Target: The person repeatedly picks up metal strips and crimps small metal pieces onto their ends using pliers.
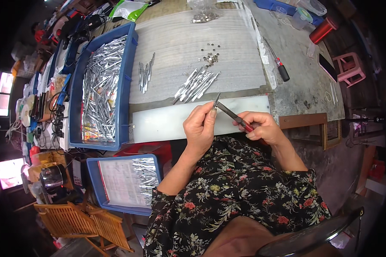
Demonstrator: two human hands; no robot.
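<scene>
Over the front edge of the table, my left hand (200,124) pinches a slim metal piece (217,99) upright between thumb and fingertips. My right hand (260,127) is closed round the red handle of a dark-shafted hand tool (232,115). The tool's far end meets the metal piece just by my left fingertips; its exact kind I cannot make out. Beyond my hands lies a loose group of slim metal pieces (197,85) on a pale sheet (171,38). Several small round metal parts (210,58) are scattered behind that group.
To the left stands a blue tray (123,85) heaped with metal pieces; a smaller blue tray (94,182) sits lower. A few pieces (146,72) lie apart. Rightward are a screwdriver (281,68), a phone (327,67) and a red cylinder (323,31). A clear bag (205,13) is at the back.
</scene>
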